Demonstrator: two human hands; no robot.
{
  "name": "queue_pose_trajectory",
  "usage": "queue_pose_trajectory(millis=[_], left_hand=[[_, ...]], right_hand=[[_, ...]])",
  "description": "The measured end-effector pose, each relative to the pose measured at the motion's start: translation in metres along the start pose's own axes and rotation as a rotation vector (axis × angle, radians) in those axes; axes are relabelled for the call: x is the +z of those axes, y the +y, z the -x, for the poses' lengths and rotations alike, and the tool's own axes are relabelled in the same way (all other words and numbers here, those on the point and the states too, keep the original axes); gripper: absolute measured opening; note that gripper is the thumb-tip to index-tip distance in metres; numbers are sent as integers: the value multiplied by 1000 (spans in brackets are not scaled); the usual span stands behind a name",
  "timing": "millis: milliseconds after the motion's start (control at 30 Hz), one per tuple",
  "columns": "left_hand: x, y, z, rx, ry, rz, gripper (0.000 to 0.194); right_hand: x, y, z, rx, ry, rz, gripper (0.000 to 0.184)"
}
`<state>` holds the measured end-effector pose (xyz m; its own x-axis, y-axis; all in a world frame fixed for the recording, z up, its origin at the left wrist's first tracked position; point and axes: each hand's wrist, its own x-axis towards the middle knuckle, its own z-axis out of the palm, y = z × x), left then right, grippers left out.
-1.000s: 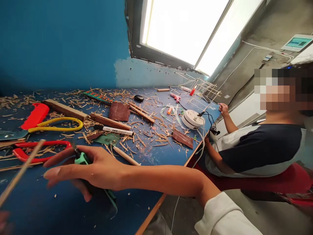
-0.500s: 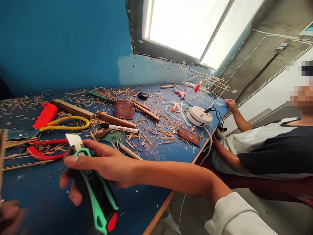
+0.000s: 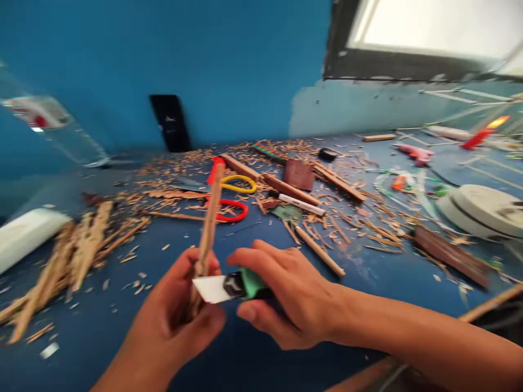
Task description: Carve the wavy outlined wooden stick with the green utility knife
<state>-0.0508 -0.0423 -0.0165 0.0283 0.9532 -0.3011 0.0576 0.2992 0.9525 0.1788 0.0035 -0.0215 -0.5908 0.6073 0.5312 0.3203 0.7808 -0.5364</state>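
Observation:
My left hand (image 3: 175, 316) is closed around the lower part of a narrow wooden stick (image 3: 210, 218), which stands nearly upright. In my right hand (image 3: 290, 296) is a green and black utility knife (image 3: 250, 284), its wide blade out and pointing left. The blade crosses in front of the stick just above my left thumb; whether it touches the wood I cannot tell. Behind the stick lie red-handled pliers (image 3: 235, 211) and a tool with a yellow loop handle (image 3: 241, 184).
Wood shavings litter the blue table (image 3: 163, 267). A pile of split wood (image 3: 77, 256) lies left. A white marker (image 3: 300, 204), brown sandpaper (image 3: 299, 175) and a dowel (image 3: 321, 251) lie mid-table. At right are a round white power strip (image 3: 486, 212), a pink glue gun (image 3: 414, 153) and a lit red candle (image 3: 478, 139).
The view has swung left, taking the other person out of sight. My left hand has come up with the stick, and the knife has turned from pointing up to pointing left at it.

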Motion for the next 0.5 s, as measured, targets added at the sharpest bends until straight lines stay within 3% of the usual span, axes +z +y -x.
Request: queue_pose_trajectory(millis=[200,300,367,433,500], left_hand=[[9,10,9,-102,-39,131,76],[14,7,15,-154,7,122,85],[16,7,18,-178,-18,135,78],[17,8,20,-175,-114,197,60],[19,9,21,-164,-181,287,56]], right_hand=[[7,-3,8,-68,-72,126,41],[6,-6,11,-64,-56,186,40],[6,-7,12,-56,-50,227,40],[7,-7,14,-52,-51,256,40],[7,-8,14,-53,-58,268,37]])
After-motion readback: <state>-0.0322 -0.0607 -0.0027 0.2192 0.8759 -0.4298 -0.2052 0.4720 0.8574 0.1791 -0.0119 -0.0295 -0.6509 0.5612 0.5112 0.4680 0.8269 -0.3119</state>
